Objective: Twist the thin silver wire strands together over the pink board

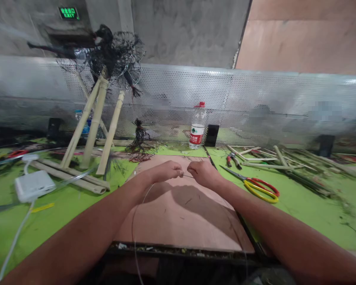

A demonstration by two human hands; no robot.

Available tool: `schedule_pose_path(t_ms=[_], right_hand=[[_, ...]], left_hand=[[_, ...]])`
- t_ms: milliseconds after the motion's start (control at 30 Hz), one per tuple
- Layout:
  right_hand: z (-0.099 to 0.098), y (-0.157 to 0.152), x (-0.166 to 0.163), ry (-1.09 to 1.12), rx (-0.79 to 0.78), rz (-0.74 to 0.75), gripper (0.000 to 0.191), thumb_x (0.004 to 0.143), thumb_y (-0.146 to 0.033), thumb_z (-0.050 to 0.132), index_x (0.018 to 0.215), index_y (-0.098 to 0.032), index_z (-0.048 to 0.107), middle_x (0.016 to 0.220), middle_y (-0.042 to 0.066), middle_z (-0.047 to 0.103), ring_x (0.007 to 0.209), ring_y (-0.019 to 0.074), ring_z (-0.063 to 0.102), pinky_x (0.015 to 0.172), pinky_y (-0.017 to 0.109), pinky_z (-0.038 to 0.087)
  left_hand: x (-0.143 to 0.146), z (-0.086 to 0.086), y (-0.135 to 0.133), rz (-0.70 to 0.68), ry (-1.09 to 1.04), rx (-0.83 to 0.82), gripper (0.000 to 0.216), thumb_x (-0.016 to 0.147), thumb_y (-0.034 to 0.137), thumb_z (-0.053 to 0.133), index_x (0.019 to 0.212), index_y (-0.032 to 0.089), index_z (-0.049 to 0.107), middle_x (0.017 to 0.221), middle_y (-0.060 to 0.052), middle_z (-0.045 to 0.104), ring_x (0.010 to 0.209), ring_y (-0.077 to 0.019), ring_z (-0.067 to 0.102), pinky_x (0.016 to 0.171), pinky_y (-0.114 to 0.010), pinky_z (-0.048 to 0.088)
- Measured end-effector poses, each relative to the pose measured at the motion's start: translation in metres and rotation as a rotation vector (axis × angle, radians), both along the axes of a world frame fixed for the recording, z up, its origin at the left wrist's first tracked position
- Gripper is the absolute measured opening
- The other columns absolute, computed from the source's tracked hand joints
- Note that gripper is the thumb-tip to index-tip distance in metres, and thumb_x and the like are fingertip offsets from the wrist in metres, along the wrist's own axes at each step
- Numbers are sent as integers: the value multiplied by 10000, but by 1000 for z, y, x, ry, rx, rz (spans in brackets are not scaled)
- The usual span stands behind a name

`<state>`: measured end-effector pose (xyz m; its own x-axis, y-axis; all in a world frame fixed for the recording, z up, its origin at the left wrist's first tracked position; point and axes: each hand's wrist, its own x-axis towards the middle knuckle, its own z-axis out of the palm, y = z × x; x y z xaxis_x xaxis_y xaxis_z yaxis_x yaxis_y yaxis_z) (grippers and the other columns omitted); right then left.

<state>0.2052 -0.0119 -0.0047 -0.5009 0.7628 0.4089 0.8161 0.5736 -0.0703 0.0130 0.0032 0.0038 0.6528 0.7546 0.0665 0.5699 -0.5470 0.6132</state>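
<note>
Over the pinkish-brown board (178,229), my left hand (167,171) and my right hand (204,172) are close together, a small gap between them. Both have their fingers pinched closed on a thin, wire-like strand (134,221). A short stretch of it spans the gap between my fingertips. From my left hand the strand curves down past the board's near edge, and a faint length also shows on the right. Whether it is wire or plastic line I cannot tell. Scissors (262,189) with red and yellow handles lie beside my right forearm.
Bamboo pieces (91,122) lean at the left, near a dark tangle of wire (112,51). A white power adapter (35,186) with a cable lies left. A water bottle (197,128) stands behind the board. Pliers (234,160) and cut stalks (284,162) lie right.
</note>
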Motion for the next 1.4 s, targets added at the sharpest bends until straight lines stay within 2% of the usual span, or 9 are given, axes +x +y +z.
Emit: schedule_pose_path(t_ms=[233, 533, 633, 767, 900, 1000, 1133, 1267, 1400], right_hand=[[-3, -21, -10, -246, 119, -49, 284, 873, -281, 338, 873, -158, 594, 743, 89, 647, 637, 180, 565, 574, 262, 296], [-6, -28, -15, -263, 24, 63, 258, 858, -255, 383, 783, -139, 600, 712, 90, 649, 632, 161, 574, 567, 255, 315], [3, -26, -9, -63, -153, 142, 311, 843, -353, 427, 702, -147, 612, 691, 75, 645, 616, 137, 561, 556, 239, 331], [17, -8, 14, 533, -558, 163, 409, 826, -488, 406, 729, -139, 595, 578, 29, 591, 448, 87, 479, 443, 216, 317], [18, 17, 40, 997, -655, 58, 345, 756, -478, 530, 649, -151, 506, 450, -47, 431, 362, 54, 338, 360, 196, 234], [7, 21, 45, 935, -885, 92, 280, 680, -392, 651, 682, -140, 528, 564, -19, 522, 441, 57, 438, 415, 183, 335], [-5, 6, 29, 791, -1133, 344, 304, 724, -392, 624, 854, -121, 581, 791, 65, 607, 647, 111, 574, 589, 237, 456], [-9, -7, 10, 905, -1266, 563, 406, 804, -484, 489, 978, -121, 549, 853, 90, 607, 734, 152, 609, 677, 310, 480], [-13, -9, 2, 951, -1316, 575, 418, 816, -499, 454, 951, -114, 547, 797, 80, 617, 693, 158, 620, 631, 300, 491]], left_hand=[[3, -14, 10, 51, -69, 43, 179, 685, 277, 416, 580, 146, 478, 533, 39, 365, 510, -87, 317, 477, -216, 242], [1, -9, 9, 93, -90, 76, 171, 667, 262, 431, 536, 165, 379, 537, 43, 343, 508, -83, 302, 461, -218, 221], [-2, -8, 7, 13, -63, 51, 196, 699, 296, 435, 565, 153, 434, 549, 40, 366, 518, -85, 322, 477, -215, 241], [-2, -4, 3, 10, -77, 48, 206, 722, 312, 445, 690, 136, 546, 604, 24, 436, 554, -94, 367, 508, -209, 275], [-2, 0, -1, 44, -123, 41, 255, 729, 361, 475, 732, 126, 573, 612, 15, 448, 545, -92, 357, 499, -208, 269], [-2, 3, -4, 37, -184, 29, 276, 735, 395, 488, 729, 130, 565, 615, 18, 450, 550, -91, 366, 507, -206, 279], [-1, 7, -7, -7, -305, 55, 277, 758, 401, 477, 723, 136, 549, 619, 19, 454, 574, -93, 394, 537, -206, 308], [1, 8, -10, -53, -329, 105, 296, 779, 388, 462, 614, 143, 480, 597, 27, 446, 555, -81, 386, 542, -201, 313], [2, 6, -9, -85, -289, 111, 291, 798, 377, 442, 638, 141, 503, 615, 19, 489, 581, -87, 424, 562, -202, 332]])
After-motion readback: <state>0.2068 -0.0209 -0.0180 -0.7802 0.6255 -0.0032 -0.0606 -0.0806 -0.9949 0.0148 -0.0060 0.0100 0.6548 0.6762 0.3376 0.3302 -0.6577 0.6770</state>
